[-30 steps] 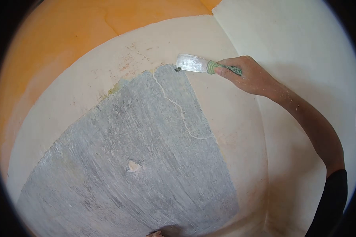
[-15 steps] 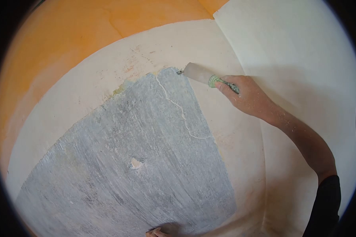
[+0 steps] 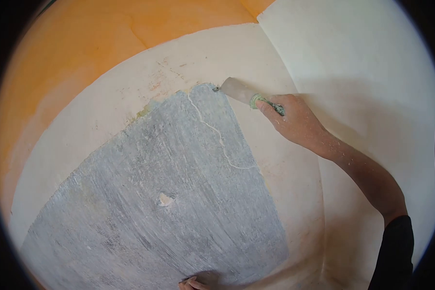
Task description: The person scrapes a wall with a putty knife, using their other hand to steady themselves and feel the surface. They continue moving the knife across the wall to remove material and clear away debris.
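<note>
My right hand (image 3: 295, 118) grips the green handle of a putty knife (image 3: 238, 91), thumb along the handle. The broad metal blade lies close against the wall, its edge at the upper right corner of a rough grey-blue patch (image 3: 154, 159). A small dark crumb (image 3: 216, 89) shows at the blade's corner. At the bottom edge of the view only some fingers of my left hand (image 3: 193, 284) appear, resting against the grey patch with nothing visible in them; the rest of that hand is out of view.
A pale plaster band (image 3: 96, 111) with scuffs curves around the grey patch. Beyond it lies an orange surface (image 3: 82, 53). On the right, a whitish wall (image 3: 357, 53) meets the band at a corner. A light crack line and a chipped spot (image 3: 166, 199) mark the patch.
My right hand and the putty knife have shifted slightly left, the blade edge staying by the patch's top corner. More of my left fingers shows against the wall.
</note>
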Demonstrator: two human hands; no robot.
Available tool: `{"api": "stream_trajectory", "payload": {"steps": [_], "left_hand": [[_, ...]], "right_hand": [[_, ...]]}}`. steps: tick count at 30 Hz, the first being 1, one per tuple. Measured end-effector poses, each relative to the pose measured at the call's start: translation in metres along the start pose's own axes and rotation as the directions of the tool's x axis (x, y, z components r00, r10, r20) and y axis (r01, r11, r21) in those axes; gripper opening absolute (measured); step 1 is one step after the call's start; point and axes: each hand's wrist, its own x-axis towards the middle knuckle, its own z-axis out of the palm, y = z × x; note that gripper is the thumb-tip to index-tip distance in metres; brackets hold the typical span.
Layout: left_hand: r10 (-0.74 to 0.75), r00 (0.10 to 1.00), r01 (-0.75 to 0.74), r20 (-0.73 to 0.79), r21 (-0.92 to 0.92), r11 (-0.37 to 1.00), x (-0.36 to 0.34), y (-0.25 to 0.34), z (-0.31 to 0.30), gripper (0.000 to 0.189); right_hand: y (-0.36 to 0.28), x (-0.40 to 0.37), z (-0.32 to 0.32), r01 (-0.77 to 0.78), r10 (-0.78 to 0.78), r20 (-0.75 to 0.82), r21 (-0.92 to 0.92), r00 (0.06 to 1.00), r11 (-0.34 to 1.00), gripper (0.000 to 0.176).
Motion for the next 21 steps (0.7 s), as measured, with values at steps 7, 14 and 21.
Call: {"api": "stream_trajectory", "payload": {"steps": [7,14,21], "left_hand": [[-0.011,1.0,0.011,-0.003,-0.015,1.0,0.003,0.004,0.002,0.036],[-0.068,0.998,0.069,0.007,-0.082,0.994,-0.01,-0.007,-0.001,0.034],[-0.117,0.992,0.12,0.045,-0.064,0.991,-0.014,-0.009,-0.009,0.029]], "right_hand": [[-0.006,0.01,-0.009,-0.058,0.06,0.043,-0.031,0.997,0.998,0.044],[-0.005,0.008,-0.003,-0.005,0.005,-0.04,-0.001,0.999,1.0,0.044],[-0.003,0.008,0.004,-0.026,0.029,-0.045,0.056,0.999,0.998,0.048]]}}
